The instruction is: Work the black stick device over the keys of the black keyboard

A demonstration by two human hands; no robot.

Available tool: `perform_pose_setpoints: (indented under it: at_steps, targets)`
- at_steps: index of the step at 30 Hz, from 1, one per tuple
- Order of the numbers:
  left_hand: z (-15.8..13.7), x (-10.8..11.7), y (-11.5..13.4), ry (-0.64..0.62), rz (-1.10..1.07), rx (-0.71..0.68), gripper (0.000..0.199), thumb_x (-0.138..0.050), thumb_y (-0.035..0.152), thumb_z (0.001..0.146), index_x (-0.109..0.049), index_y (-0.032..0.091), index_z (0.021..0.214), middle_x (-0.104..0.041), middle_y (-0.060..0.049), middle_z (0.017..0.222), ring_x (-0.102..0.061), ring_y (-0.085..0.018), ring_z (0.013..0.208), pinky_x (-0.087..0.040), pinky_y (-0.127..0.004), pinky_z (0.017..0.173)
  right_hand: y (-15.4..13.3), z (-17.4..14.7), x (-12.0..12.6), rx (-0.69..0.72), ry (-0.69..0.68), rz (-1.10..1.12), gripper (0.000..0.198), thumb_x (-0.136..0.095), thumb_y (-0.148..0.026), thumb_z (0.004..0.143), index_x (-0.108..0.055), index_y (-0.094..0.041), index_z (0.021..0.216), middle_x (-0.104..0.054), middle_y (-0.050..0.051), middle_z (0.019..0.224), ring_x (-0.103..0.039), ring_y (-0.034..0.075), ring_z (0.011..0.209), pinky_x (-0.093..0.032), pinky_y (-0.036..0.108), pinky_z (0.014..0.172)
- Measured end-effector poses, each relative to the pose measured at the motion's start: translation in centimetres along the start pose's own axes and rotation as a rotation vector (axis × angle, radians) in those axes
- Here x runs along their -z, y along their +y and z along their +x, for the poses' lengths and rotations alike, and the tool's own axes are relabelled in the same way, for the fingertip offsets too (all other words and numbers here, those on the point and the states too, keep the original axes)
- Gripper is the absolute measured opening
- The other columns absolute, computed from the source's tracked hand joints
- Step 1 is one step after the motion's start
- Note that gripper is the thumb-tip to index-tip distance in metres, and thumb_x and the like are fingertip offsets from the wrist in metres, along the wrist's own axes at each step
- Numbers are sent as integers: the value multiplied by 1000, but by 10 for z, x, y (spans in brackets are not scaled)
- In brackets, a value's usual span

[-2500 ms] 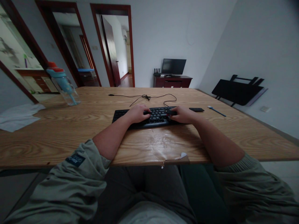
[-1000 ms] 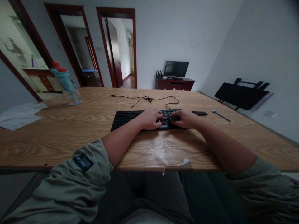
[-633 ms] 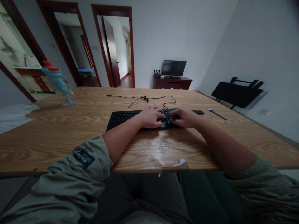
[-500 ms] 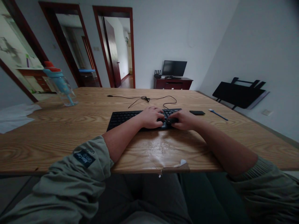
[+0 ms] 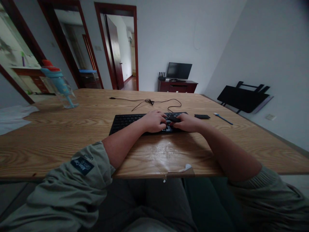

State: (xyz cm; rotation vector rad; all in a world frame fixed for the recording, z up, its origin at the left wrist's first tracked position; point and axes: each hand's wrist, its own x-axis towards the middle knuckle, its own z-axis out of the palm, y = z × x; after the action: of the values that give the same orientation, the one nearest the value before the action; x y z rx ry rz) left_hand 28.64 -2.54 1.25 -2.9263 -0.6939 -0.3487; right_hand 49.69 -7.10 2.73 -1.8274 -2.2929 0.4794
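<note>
A black keyboard (image 5: 125,120) lies on the wooden table in front of me. My left hand (image 5: 154,121) rests across its middle, with the fingers lying over the keys and the thumb toward the near edge. Over the right part of the keyboard, my right hand (image 5: 188,122) pinches a small dark object (image 5: 174,119), whose kind I cannot make out. Between the two hands, a patch of the keyboard (image 5: 168,128) looks lighter than the keys around it. Both hands hide much of the key rows.
Behind the keyboard runs its black cable (image 5: 149,101). To the right are a flat black piece (image 5: 202,116) and a blue brush (image 5: 224,119). A water bottle (image 5: 60,85) and white tissue (image 5: 15,117) stand left. Torn edging (image 5: 181,170) marks the table's front edge.
The dark object in my right hand has lifted and tilted, its tip now pointing up and left. My left hand stays nearly in place. The view has shifted slightly.
</note>
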Motion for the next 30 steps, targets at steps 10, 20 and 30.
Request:
perform_pose_setpoints:
  at_steps: [10,20,30]
  targets:
    - [1,-1,5,-11,52,19,35,-47,33,88,-79,22,97,-72,-9,105,-61,-28,107,-41,-41,100,-5,4,-2,-59,-2,-36,26,-60,-39,82,-73,-17,83,-72,9,81,-62,20,67,-42,29,57]
    - [-37,42,-40,170,-81,285,34,-48,23,83,-72,19,106,-72,-7,114,-62,-22,108,-45,-33,100,1,-15,-9,261,206,27,30,-56,-38,89,-72,-17,104,-74,8,94,-65,21,80,-47,29,70]
    - [-136,30,-130,227,-204,790,43,-50,37,76,-74,16,105,-74,-10,101,-66,-26,93,-51,-36,87,-25,-19,-36,532,228,-178,32,-63,-33,87,-72,-24,117,-72,7,108,-67,23,96,-50,35,87]
